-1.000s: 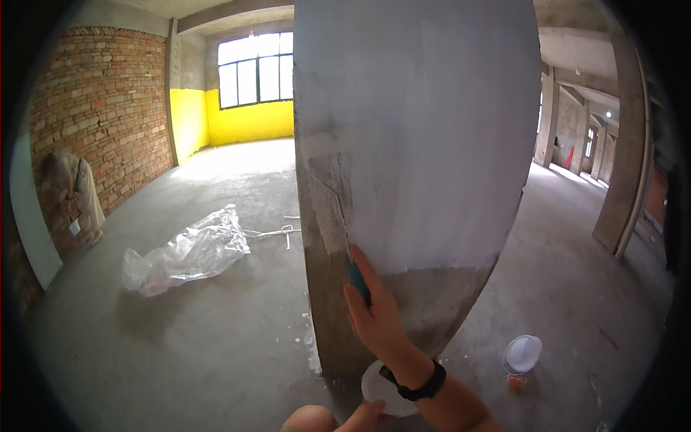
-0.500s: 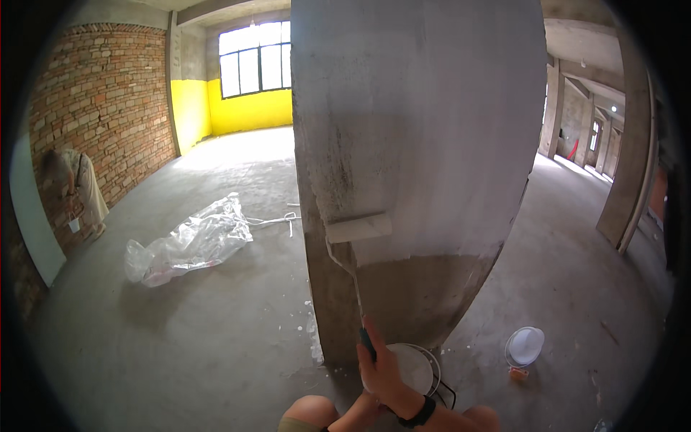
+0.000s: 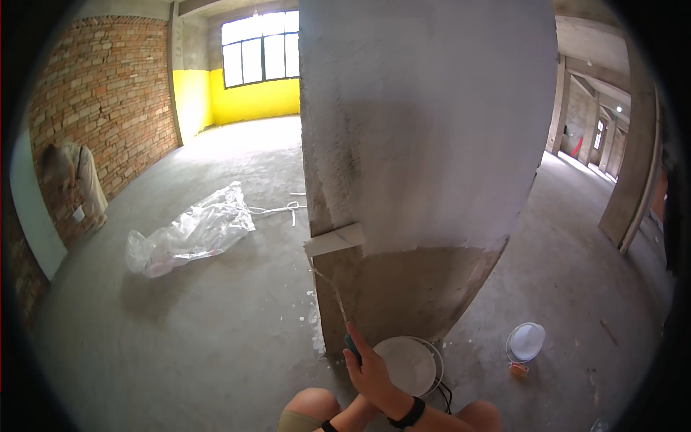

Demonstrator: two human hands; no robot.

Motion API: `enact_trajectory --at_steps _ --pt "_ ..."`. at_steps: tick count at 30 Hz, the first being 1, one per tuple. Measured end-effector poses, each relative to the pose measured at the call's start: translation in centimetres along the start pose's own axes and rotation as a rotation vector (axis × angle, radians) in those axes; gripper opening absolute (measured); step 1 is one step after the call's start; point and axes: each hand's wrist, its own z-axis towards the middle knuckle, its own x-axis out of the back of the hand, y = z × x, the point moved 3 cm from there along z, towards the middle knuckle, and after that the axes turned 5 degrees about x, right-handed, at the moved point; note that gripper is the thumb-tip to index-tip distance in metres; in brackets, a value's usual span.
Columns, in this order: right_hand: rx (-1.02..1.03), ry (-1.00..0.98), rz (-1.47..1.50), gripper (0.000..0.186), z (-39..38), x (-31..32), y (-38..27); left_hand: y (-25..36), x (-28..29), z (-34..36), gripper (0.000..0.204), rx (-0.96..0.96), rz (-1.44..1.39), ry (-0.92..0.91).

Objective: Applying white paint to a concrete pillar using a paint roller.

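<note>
My right hand (image 3: 372, 373) is closed around the dark green handle of a paint roller (image 3: 334, 240). The roller's pale sleeve lies against the column (image 3: 410, 288), at its left edge, near where white coating meets bare grey-brown cement. My left hand (image 3: 358, 412) reaches in from the lower left, its fingers hidden behind my right hand and wrist. Just beyond my right hand, a round white bucket (image 3: 407, 366) stands on the floor at the column's foot.
Crumpled clear plastic sheeting (image 3: 191, 234) lies on the floor at left, white strapping beside it. To the right are a small white pail (image 3: 526, 342) and an orange object (image 3: 518, 369). Another person (image 3: 79, 176) bends by the brick wall, holding a white container.
The roller has moved left and slightly down to the column's left edge, with my right hand shifting left too. The other person's white container has risen a little.
</note>
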Motion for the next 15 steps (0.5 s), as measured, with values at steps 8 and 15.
enact_trajectory --at_steps 8,15 --pt "0.114 0.06 0.075 0.052 3.1 -0.9 -2.1 0.2 0.1 0.4 0.038 0.003 -0.025 -0.023" --pt "0.418 0.095 0.153 0.053 10.1 1.5 -8.9 0.1 -0.9 -0.7 0.04 0.039 -0.021 -0.015"
